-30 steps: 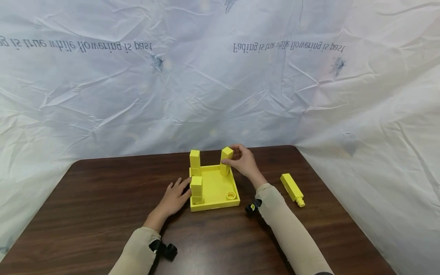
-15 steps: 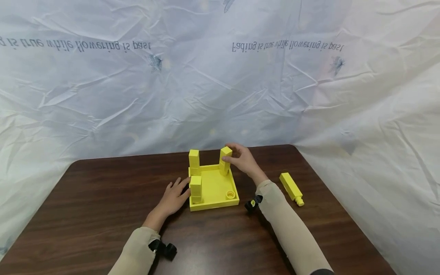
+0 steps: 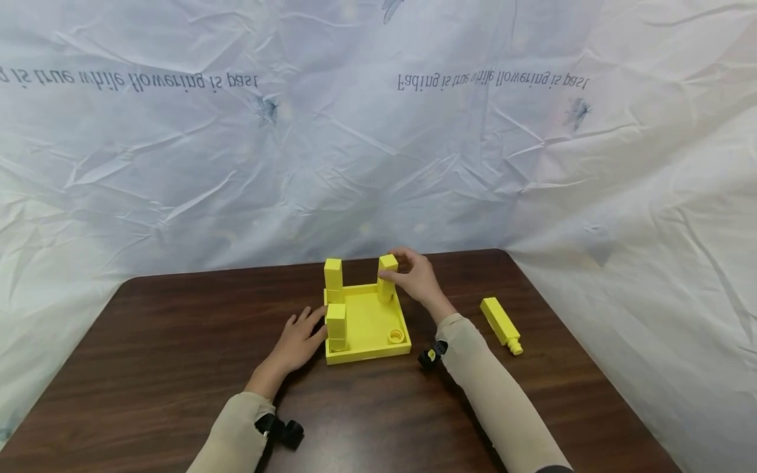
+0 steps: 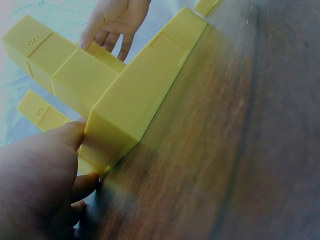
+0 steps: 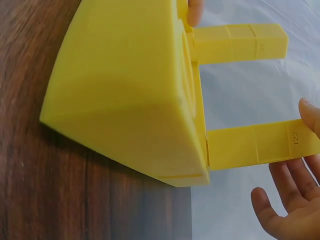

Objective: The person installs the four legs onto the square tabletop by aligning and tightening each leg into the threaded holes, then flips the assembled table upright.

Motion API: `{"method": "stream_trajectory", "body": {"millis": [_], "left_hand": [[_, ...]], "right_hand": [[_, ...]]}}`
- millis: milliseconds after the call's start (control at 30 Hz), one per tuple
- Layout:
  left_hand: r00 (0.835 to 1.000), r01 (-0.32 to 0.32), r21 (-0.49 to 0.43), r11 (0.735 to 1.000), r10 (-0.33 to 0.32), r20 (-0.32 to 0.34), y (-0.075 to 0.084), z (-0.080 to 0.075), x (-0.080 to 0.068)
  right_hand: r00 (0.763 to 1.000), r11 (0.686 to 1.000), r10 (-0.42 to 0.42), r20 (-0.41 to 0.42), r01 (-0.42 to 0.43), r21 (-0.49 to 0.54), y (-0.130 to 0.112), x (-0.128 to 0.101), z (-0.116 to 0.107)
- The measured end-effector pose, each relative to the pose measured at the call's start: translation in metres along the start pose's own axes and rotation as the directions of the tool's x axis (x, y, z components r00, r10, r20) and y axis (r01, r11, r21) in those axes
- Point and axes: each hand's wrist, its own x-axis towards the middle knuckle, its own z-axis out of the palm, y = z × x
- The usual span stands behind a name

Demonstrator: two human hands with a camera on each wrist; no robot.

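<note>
A square yellow tray (image 3: 369,322) with raised walls lies on the table. Yellow square posts stand upright at three corners: front-left post (image 3: 336,325), back-left post (image 3: 334,279) and back-right post (image 3: 387,289). The front-right corner has a round ring-shaped socket (image 3: 395,336). My right hand (image 3: 416,276) holds the upper part of the back-right post between thumb and fingers; the right wrist view shows that post (image 5: 250,145) marked 122. My left hand (image 3: 298,338) rests against the outside of the tray's left wall, thumb and fingertips touching it, fingers fairly straight.
On the brown wooden table (image 3: 177,368), right of the tray, lies a loose yellow post (image 3: 501,325) with a narrower knobbed end toward me. A pale printed sheet (image 3: 367,144) hangs behind the table and along its right side.
The back-right post has turned slightly in my right hand, and its top faces a little differently. My left hand keeps its place by the tray.
</note>
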Motion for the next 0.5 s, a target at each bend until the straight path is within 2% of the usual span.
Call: {"method": "stream_trajectory", "body": {"millis": [200, 500], "left_hand": [[1.0, -0.006, -0.006, 1.0, 0.006, 0.0, -0.0002, 0.0008, 0.0004], [1.0, -0.01, -0.003, 1.0, 0.01, -0.003, 0.0016, 0.0003, -0.0005]], "right_hand": [[0.998, 1.0, 0.024, -0.061, -0.024, 0.002, 0.0011, -0.0002, 0.005], [0.995, 0.999, 0.042, -0.088, -0.043, -0.017, -0.0023, 0.0002, 0.0085]]}}
